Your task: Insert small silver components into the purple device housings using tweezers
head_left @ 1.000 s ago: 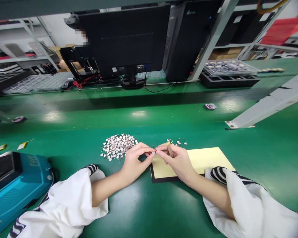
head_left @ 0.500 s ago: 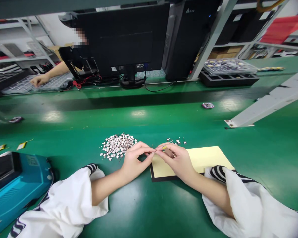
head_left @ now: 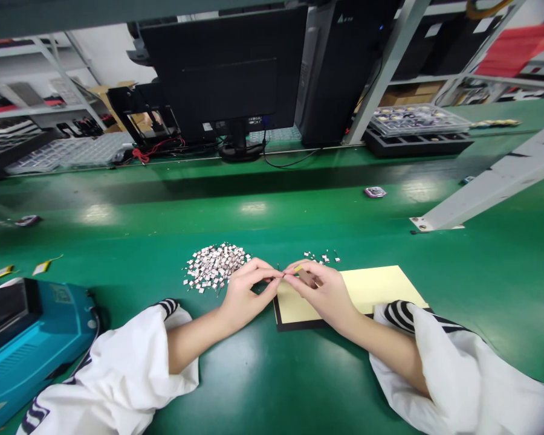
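My left hand (head_left: 250,295) has thumb and forefinger pinched together over the left edge of a pale yellow pad (head_left: 376,287). What is in that pinch is too small to make out. Fingertip to fingertip with it, my right hand (head_left: 329,297) is also closed in a pinch. A flat brown strip with a yellow end (head_left: 306,277) is tucked in the fingers of the right hand. Just left of my hands lies a heap of small white-faced parts with short leads (head_left: 215,266). Several more such parts (head_left: 325,258) are scattered behind the right hand.
A teal machine (head_left: 40,338) stands at the left, with two yellow flat pieces (head_left: 42,267) behind it. Across the green bench are a monitor (head_left: 226,72), a black computer tower (head_left: 340,72), stacked trays (head_left: 419,124) and a slanted white post (head_left: 494,178). A small purple-edged item (head_left: 375,192) lies beyond the pad.
The other person's arm and hand at the upper left have gone from view. The small purple-edged items at the back have shifted slightly left. My hands have barely moved.
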`<state>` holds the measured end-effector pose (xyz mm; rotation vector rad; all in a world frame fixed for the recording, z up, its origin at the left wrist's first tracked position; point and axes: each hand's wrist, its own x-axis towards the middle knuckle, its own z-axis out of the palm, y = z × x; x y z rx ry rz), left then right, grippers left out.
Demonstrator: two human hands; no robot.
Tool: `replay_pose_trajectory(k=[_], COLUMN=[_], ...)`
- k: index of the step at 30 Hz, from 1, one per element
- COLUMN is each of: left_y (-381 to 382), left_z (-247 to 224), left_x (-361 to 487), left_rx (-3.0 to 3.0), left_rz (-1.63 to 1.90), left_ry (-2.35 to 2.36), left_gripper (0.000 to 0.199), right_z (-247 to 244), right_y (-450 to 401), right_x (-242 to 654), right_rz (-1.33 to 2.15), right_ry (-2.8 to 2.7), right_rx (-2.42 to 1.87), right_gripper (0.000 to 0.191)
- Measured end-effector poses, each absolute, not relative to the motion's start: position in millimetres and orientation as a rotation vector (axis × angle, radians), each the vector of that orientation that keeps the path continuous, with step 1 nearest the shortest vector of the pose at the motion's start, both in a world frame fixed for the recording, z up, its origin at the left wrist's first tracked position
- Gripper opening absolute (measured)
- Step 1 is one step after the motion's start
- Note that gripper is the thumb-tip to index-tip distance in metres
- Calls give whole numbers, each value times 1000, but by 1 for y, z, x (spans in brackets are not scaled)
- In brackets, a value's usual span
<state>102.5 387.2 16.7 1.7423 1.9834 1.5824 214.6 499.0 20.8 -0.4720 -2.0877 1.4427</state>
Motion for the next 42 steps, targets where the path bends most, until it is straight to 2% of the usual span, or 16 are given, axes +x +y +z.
replay_pose_trajectory(k=[10, 17, 23, 42], left_y=[387, 388, 388, 390], left_z=[17, 13, 10, 9], left_x=[102, 100, 100, 100], left_rx=[1783, 1829, 1858, 2067], left_rz=[1565, 1548, 1551, 1528], left_ry=[1993, 2088, 2186, 2182], left_gripper=[12, 6, 11, 11], right_z=[21, 20, 20, 16], right_y=[499, 499, 495, 490], right_x=[214, 213, 213, 213], right_rz=[1559, 1804, 1963, 1814], right_ry=[-2080, -2003, -1915, -1976], right_rx=[-540, -674, -709, -696], right_gripper=[13, 19, 21, 16])
